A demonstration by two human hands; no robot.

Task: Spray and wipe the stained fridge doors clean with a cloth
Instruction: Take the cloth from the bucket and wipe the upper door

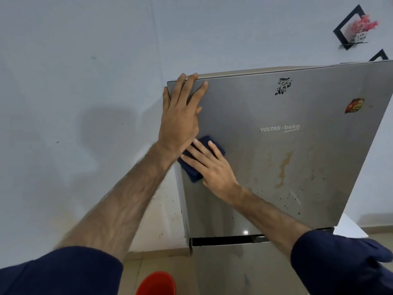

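A grey steel fridge stands against the pale wall, its upper door (297,116) streaked with yellowish stains (284,167) and dark specks on the right half. My left hand (180,111) lies flat with straight fingers on the door's top left corner, the thumb around the left edge. My right hand (210,165) presses a folded dark blue cloth (196,171) flat against the door near its left edge, fingers straight. The lower door (244,271) shows below a dark gap. No spray bottle is in view.
A red bucket (156,284) stands on the tiled floor at the bottom, left of the fridge. A black wall shelf with pink flowers (359,26) hangs at the top right. A white block (348,226) stands right of the fridge. Two stickers mark the upper door.
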